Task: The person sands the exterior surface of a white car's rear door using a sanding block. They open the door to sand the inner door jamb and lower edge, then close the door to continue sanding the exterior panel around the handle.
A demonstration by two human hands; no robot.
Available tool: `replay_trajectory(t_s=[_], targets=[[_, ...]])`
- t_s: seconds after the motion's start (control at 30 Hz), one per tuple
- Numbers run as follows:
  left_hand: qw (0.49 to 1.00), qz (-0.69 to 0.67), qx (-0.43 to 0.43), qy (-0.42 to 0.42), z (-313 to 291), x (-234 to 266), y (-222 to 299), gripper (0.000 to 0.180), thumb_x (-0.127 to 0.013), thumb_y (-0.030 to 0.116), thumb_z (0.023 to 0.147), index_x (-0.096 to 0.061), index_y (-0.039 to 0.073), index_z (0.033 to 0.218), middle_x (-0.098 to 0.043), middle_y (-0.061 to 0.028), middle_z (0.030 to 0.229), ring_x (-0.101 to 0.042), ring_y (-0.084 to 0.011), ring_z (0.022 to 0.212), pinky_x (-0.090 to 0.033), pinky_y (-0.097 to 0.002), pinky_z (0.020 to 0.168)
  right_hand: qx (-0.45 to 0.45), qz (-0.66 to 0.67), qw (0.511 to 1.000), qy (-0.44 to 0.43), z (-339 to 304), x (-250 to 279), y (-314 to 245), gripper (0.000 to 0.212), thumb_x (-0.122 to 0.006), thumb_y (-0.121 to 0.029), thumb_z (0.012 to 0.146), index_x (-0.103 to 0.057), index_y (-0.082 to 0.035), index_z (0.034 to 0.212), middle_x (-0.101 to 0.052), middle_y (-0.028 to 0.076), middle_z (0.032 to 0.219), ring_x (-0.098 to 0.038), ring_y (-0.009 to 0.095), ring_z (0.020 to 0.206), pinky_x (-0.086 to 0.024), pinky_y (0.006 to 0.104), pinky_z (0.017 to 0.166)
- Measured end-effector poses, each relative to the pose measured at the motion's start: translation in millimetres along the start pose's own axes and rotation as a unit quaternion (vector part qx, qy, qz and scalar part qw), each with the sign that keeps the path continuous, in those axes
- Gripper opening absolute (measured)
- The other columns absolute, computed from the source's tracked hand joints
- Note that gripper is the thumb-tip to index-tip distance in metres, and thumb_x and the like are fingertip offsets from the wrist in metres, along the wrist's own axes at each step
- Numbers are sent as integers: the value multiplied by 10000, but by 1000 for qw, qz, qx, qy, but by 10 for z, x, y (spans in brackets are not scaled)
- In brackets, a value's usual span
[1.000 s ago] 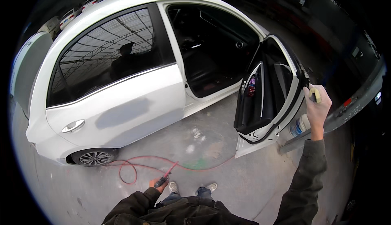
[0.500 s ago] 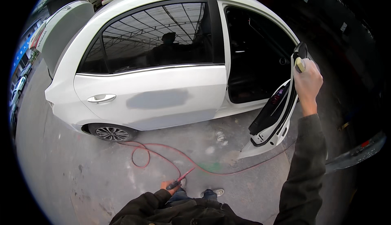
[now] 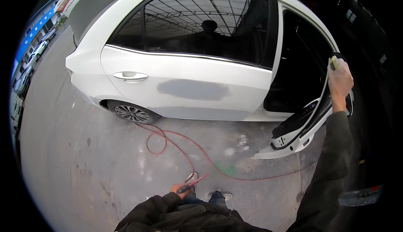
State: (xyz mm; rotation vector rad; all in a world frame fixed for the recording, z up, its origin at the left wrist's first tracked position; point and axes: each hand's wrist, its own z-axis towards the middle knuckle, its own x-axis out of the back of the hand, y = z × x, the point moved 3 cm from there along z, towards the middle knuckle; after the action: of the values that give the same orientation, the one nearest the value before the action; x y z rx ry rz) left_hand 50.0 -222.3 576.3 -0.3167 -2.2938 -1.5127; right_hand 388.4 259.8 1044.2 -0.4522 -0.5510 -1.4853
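Note:
My right hand [image 3: 340, 80] is closed around a small pale-yellow block [image 3: 334, 62], held at the top of the open front door [image 3: 300, 141] of a white car. Whether the block touches the door frame I cannot tell. Down by my legs, my left hand [image 3: 175, 188] grips a dark-handled air blow gun [image 3: 184, 187] with a red, slim nozzle pointing up and right. The car's rear door [image 3: 252, 87] is closed. Below its handle, a grey oval patch [image 3: 193, 89] marks the panel, and a duller area lies along the bottom.
A red hose [image 3: 210, 158] loops over the concrete floor [image 3: 109, 169] between my feet and the rear wheel [image 3: 132, 112]. The raised boot lid [image 3: 98, 7] stands at the far left. Parked cars [image 3: 37, 51] line the left side. A clear plastic-like piece [image 3: 361, 196] is at the right.
The view has turned left, so the car sits farther right and higher in the picture. My right hand stays at the door's top with the block; my left still holds the blow gun.

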Motion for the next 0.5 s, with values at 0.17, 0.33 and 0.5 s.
replay_trajectory(t_s=[0.17,0.33,0.5], targets=[[999,-40,-19,-21,63,14,188,275,-727,357,842,-696,108,954,-667,-135,807,-638,-322,744,-494,-391,697,8,36,999,4,-137,12,112,207,-651,-275,878,-600,-96,968,-646,71,968,-643,331,877,-515,425,746],[999,4,-1,-43,356,-241,193,273,-724,346,843,-697,102,961,-670,-143,800,-653,-330,745,-503,-398,681,-1,33,999,2,-24,46,187,225,-637,-301,902,-608,-91,979,-657,85,927,-652,314,873,-510,411,754],[997,-42,-24,67,332,-636,326,226,-756,274,817,-682,82,910,-655,-148,771,-648,-320,710,-498,-376,649,-26,276,960,33,-304,41,475,360,-762,-251,855,-656,-20,1111,-664,40,888,-607,110,813,-482,280,769]])
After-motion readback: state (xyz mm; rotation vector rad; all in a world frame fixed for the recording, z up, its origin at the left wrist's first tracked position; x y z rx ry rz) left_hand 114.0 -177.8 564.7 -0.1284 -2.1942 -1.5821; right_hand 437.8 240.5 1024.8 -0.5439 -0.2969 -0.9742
